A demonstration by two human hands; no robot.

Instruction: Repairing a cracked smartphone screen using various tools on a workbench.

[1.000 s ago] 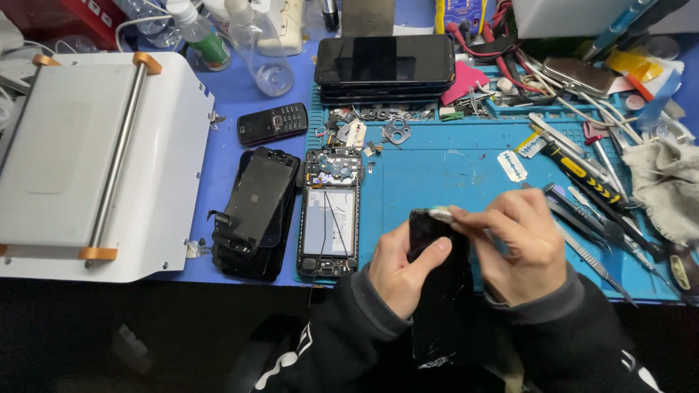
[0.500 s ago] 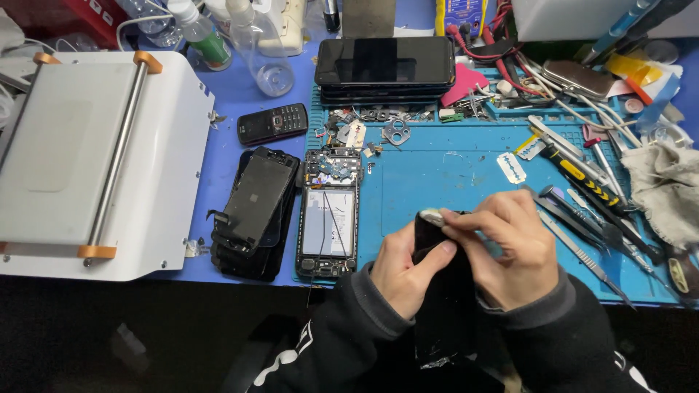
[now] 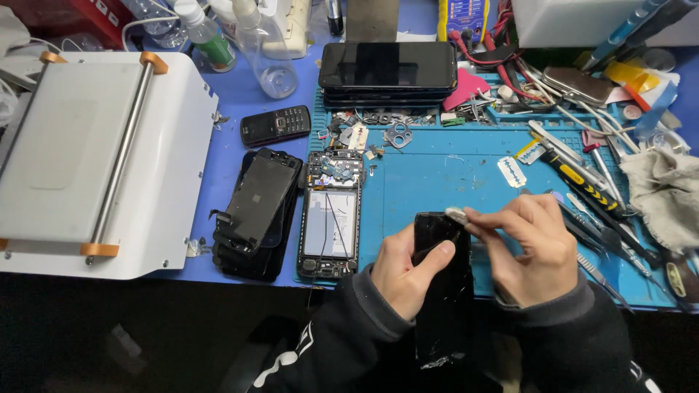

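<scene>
Left hand (image 3: pixel 408 273) wraps the black phone screen panel (image 3: pixel 444 291) from its 9 o'clock side, thumb across the glass, fingers behind — gripped firm. The panel stands nearly upright over the near edge of the blue work mat (image 3: pixel 451 175), bottom end chipped and pale.

Right hand (image 3: pixel 528 247) is closed in a pinch on a small grey wad (image 3: pixel 456 215), pressed at the panel's top corner, about 12 o'clock on the panel.

At 9 o'clock from the hands: an opened phone frame (image 3: pixel 331 215), internals exposed, lying flat. Further at 9 o'clock, a stack of cracked black screens (image 3: pixel 258 211). A white box-shaped machine (image 3: pixel 95 153) sits beyond that.

At 12 o'clock: a stack of dark phones (image 3: pixel 389 69). At 10 o'clock, a small keypad phone (image 3: pixel 275 125). Razor blade (image 3: pixel 511 172) at 1 o'clock — hand tools (image 3: pixel 590 189) fan out at 2 o'clock, grey rag (image 3: pixel 666 193) at 3.
</scene>
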